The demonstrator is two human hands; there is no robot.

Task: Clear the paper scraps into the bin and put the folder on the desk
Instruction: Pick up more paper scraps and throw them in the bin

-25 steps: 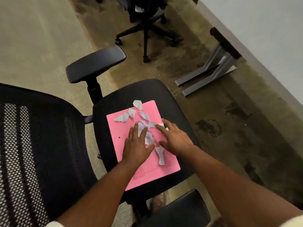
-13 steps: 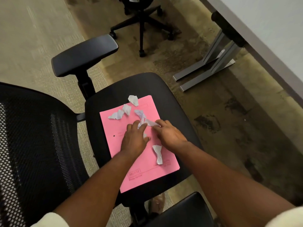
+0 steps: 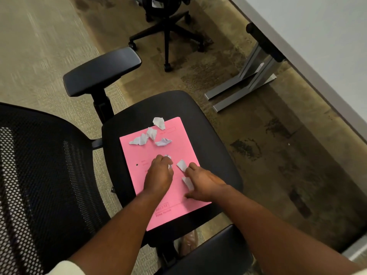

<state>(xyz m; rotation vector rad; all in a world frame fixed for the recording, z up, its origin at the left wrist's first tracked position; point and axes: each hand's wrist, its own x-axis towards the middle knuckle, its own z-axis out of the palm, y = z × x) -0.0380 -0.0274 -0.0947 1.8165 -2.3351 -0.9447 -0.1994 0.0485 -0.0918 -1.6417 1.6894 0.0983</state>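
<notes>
A pink folder (image 3: 151,151) lies flat on the black seat of an office chair (image 3: 208,132). Several white paper scraps (image 3: 152,133) lie at the folder's far end. My left hand (image 3: 158,175) rests on the folder's middle with its fingers closed around crumpled scraps that show at its fingertips. My right hand (image 3: 202,182) lies beside it, fingers spread flat on the folder, touching two loose scraps (image 3: 181,165) by its fingertips and thumb. The bin is not in view.
The chair's mesh back (image 3: 39,175) fills the left, with armrests at the far left (image 3: 101,70) and near edge (image 3: 208,253). A desk (image 3: 317,32) runs along the right on metal legs (image 3: 242,88). A second black chair (image 3: 168,26) stands on the carpet beyond.
My left hand has closed around the scraps from the folder's middle. My right hand has drawn back slightly, leaving two scraps beside it. The far scraps have not moved.
</notes>
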